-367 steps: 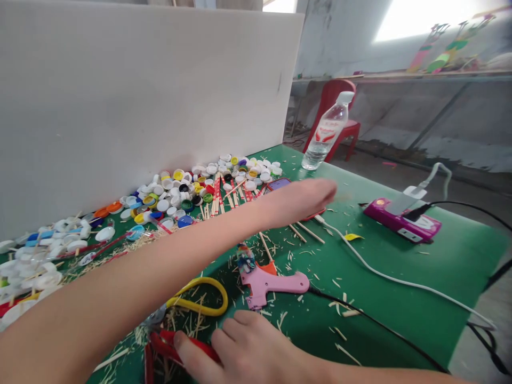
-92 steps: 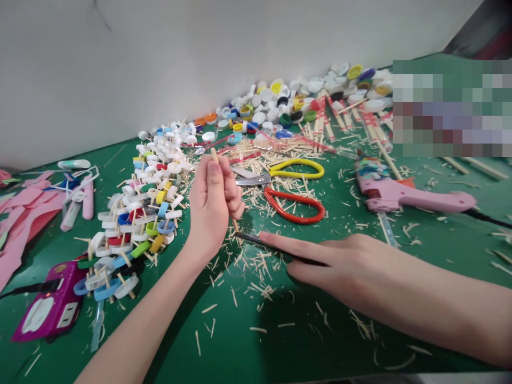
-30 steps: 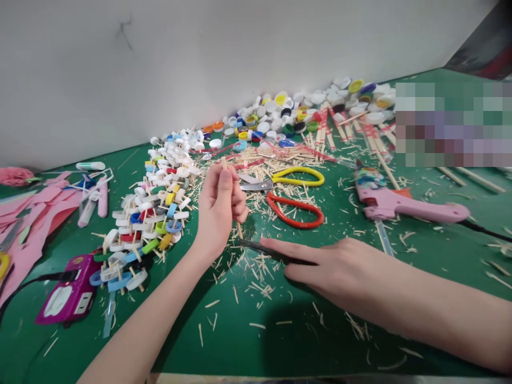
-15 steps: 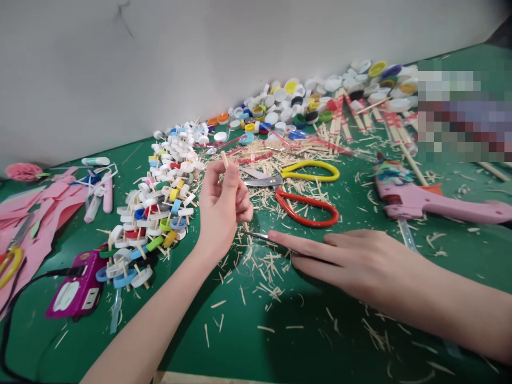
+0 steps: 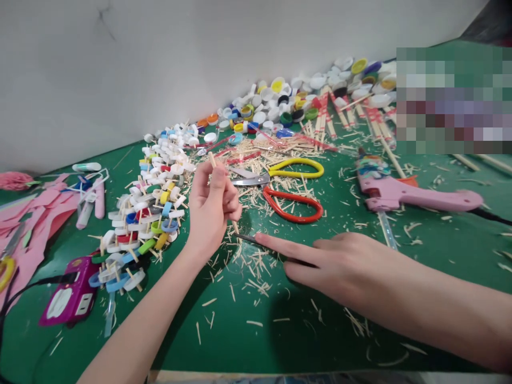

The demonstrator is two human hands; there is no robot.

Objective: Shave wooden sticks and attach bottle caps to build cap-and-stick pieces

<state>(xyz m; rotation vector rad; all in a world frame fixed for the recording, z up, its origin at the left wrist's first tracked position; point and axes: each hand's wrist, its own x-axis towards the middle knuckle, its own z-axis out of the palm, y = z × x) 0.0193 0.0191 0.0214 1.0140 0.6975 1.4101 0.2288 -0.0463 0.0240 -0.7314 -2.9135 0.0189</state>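
My left hand [image 5: 212, 205] is closed round a thin wooden stick [image 5: 212, 158]. One end sticks up above the thumb, and the other comes out below the fingers. My right hand [image 5: 336, 261] grips a narrow dark metal blade [image 5: 247, 238], apparently a knife, with the index finger stretched along it; the handle is hidden under the hand. The blade's tip meets the lower end of the stick, low over the table. Just beyond my hands lie scissors [image 5: 262, 180] with one yellow and one red handle. Wood shavings [image 5: 258, 280] are scattered below the blade.
A pink glue gun [image 5: 420, 194] lies at the right. Bottle caps joined with sticks [image 5: 148, 213] spread along the left, beside a magenta power box [image 5: 70, 290]. Loose caps [image 5: 272, 101] and packs of sticks [image 5: 324, 114] are near the wall. Pink paper [image 5: 48, 205] lies far left.
The whole view has shifted, so things appear farther left. Both hands keep nearly the same pose, the blade still at the stick's lower end.
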